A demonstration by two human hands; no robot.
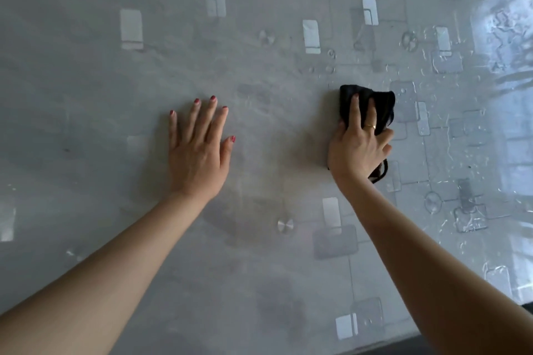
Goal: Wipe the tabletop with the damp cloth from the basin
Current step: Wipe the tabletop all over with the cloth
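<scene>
The desk (259, 23) gleams wet along its right side; the middle and left look dull, likely unwiped. The left hand (199, 150) lies flat, fingers spread. The right hand's (357, 147) grip clamps the black cloth (383, 106) against it.

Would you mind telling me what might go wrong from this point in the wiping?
The left hand lies flat on the tabletop, so its palm may smear that part or slip if it is damp. The right hand presses a bunched black cloth, which covers little surface and may leave streaks. Wet film shows to the right of the cloth, so water could be pushed over the table's right edge.
</scene>
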